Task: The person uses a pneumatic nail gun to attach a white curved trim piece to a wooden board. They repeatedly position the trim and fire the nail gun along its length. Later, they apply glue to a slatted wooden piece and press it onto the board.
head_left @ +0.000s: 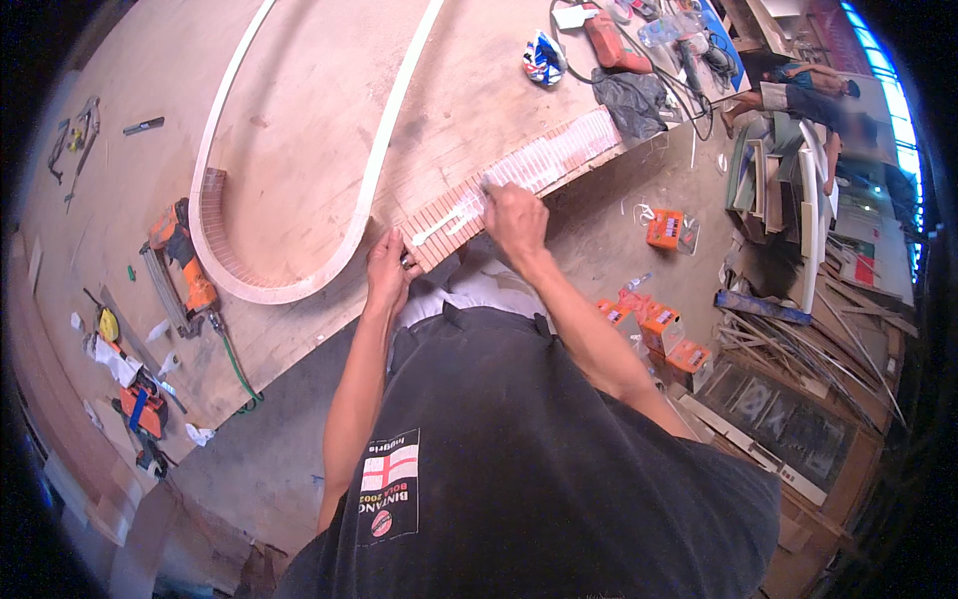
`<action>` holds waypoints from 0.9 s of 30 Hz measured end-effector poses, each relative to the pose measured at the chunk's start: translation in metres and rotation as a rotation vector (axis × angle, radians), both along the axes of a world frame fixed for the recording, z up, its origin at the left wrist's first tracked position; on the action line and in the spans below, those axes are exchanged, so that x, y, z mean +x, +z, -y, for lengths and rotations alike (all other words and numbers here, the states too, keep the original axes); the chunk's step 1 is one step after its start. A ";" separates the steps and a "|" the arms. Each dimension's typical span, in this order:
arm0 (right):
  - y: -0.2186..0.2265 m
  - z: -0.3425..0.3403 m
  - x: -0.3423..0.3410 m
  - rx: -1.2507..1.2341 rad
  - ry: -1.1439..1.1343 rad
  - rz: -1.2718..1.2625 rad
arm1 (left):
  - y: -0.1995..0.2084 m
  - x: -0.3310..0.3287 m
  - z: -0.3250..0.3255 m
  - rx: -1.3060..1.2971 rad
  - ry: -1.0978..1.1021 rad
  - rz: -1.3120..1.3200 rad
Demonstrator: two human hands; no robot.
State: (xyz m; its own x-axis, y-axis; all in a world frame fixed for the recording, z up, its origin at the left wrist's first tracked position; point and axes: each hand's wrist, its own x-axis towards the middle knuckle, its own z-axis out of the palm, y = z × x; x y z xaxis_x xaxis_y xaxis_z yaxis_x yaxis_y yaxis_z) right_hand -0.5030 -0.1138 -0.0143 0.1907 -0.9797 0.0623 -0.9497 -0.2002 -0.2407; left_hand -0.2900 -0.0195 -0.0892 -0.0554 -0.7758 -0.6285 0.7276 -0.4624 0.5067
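Observation:
A slatted wooden strip [436, 217], cut across with several close grooves, lies along the table's near edge. White glue-like paste covers much of its far part, and a thick streak lies nearer its left end. My left hand [389, 268] is closed at that left end, its fingers gripping the corner. Over the middle of the strip, my right hand [516, 218] is closed in a pinch against the pasted face. A small greyish bit shows at its fingertips, too hidden to name. Left of the strip stands a U-shaped wooden frame [283, 294] with a white edge and a grooved inner bend.
The wooden table [309, 150] bears an orange nail gun [190, 265] with a green hose, a red power tool [614, 42], and a dark plastic bag [631, 102]. Orange-labelled containers [667, 230] stand on the floor at right, near stacked boards [773, 190]. Another person [813, 95] is at far right.

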 end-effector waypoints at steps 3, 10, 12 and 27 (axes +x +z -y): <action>0.005 -0.022 0.031 0.036 0.070 0.008 | 0.013 0.000 0.003 0.006 0.003 0.017; 0.019 -0.042 0.048 0.078 0.193 0.210 | 0.014 0.001 0.003 0.013 -0.018 -0.003; 0.025 -0.022 0.035 0.017 0.082 0.120 | -0.011 0.006 -0.004 -0.054 -0.068 -0.001; 0.014 0.024 -0.014 0.019 -0.127 -0.099 | -0.007 0.001 -0.003 -0.054 -0.047 -0.010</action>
